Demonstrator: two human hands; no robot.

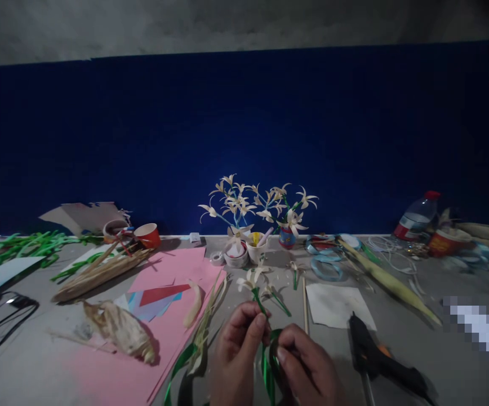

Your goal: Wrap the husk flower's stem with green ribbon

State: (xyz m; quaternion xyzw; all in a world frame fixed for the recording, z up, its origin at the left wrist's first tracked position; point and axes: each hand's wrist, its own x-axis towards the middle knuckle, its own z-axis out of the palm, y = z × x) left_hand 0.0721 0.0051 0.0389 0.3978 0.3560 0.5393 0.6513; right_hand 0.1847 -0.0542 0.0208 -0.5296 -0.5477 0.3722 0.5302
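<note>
My left hand (244,344) pinches the green stem of a cream artificial flower (253,277) between thumb and fingers. Close on its right, my right hand (303,361) is closed on a shiny green ribbon (269,375), which hangs below the stem and loops between both hands. Another stretch of green ribbon (183,361) curls on the table left of my left hand. Just beyond my fingers lies a loose flower on a short green stem (281,303), with a smaller one (295,275) further back.
Pink paper (172,270) with dried husks (120,330) spreads on the left. A black glue gun (379,358) lies right of my hands, near white paper (339,304) and a wooden stick (305,307). Finished flowers (238,203) stand in cups at the back, a bottle (417,217) at far right.
</note>
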